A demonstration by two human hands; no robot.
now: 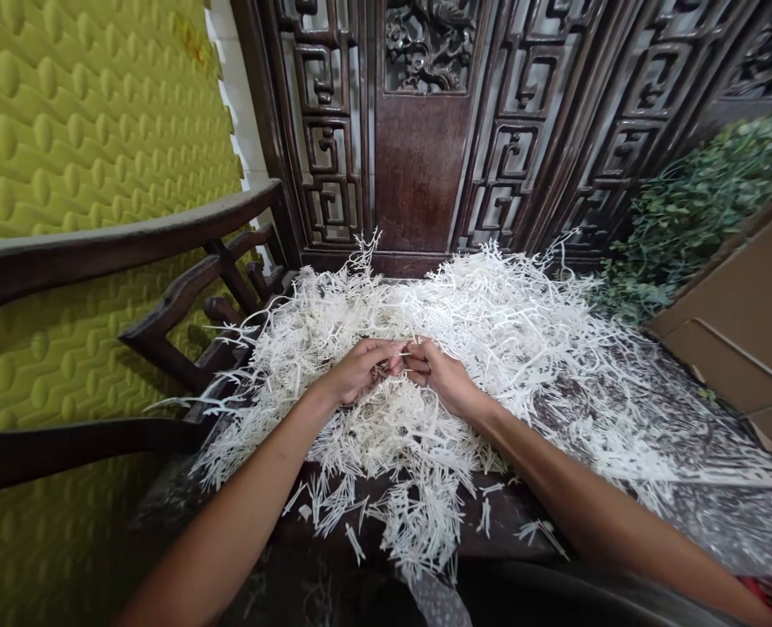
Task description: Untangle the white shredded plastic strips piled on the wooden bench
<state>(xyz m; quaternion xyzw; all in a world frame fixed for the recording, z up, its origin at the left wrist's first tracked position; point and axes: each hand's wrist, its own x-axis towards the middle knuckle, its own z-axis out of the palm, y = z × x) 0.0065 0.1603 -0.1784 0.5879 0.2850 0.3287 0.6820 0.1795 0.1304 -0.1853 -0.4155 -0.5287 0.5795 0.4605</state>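
Note:
A large heap of thin white branching plastic-looking sprigs [504, 326] covers the dark wooden seat. Above the heap's near middle, my left hand [363, 367] and my right hand [436, 370] meet, fingertips nearly touching. Both hands are closed in a pinch on a thin white sprig [407, 353], a small part of which shows between the fingers. Directly below the hands, a looser bunch of white sprigs [418, 435] spills toward the seat's front edge.
A carved dark wooden backrest [423, 170] rises behind the heap. On the left runs a wooden armrest [125, 226] before a yellow padded wall [98, 113]. At right stand a cardboard box [745, 305] and green artificial foliage [700, 200]. Loose white bits [355, 542] lie near the front edge.

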